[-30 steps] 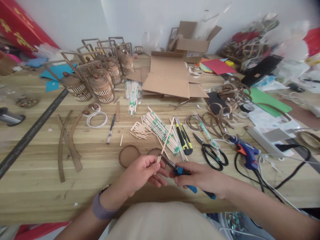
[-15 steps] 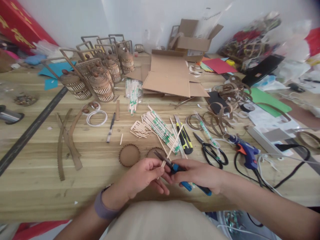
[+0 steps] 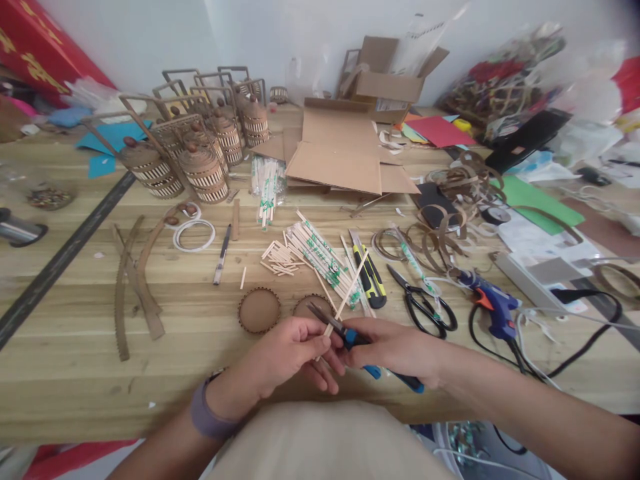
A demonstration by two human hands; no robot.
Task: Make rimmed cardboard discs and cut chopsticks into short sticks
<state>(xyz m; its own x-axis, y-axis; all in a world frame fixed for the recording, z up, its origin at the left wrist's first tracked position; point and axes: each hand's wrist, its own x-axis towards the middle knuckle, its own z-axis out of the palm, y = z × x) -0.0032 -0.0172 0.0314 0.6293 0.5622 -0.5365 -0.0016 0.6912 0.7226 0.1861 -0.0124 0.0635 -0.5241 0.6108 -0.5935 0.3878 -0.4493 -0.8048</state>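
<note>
Between the thumb and fingers of my left hand (image 3: 295, 347) is a thin wooden chopstick (image 3: 353, 287), slanting up to the right. My right hand (image 3: 395, 347) is wrapped round blue-and-black handled pliers (image 3: 356, 337). Their dark jaws lie across the chopstick close to my left fingertips; whether they bite into it I cannot tell. Just beyond my hands lie two round cardboard discs with notched rims, one disc (image 3: 259, 311) in full view and the other disc (image 3: 313, 305) partly covered. Short cut stick pieces (image 3: 281, 259) are heaped beside wrapped chopsticks (image 3: 320, 250).
A yellow-black utility knife (image 3: 369, 273), black scissors (image 3: 425, 307) and a blue glue gun (image 3: 495, 303) with trailing cords lie to the right. Curled brown strips (image 3: 445, 213) are behind them. Several small lantern-like pieces (image 3: 203, 173) with handles stand back left, near flattened cardboard (image 3: 335, 147).
Almost nothing differs. Both hands, the chopstick and the pliers stay in nearly the same place, with only a very slight shift in the chopstick's position.
</note>
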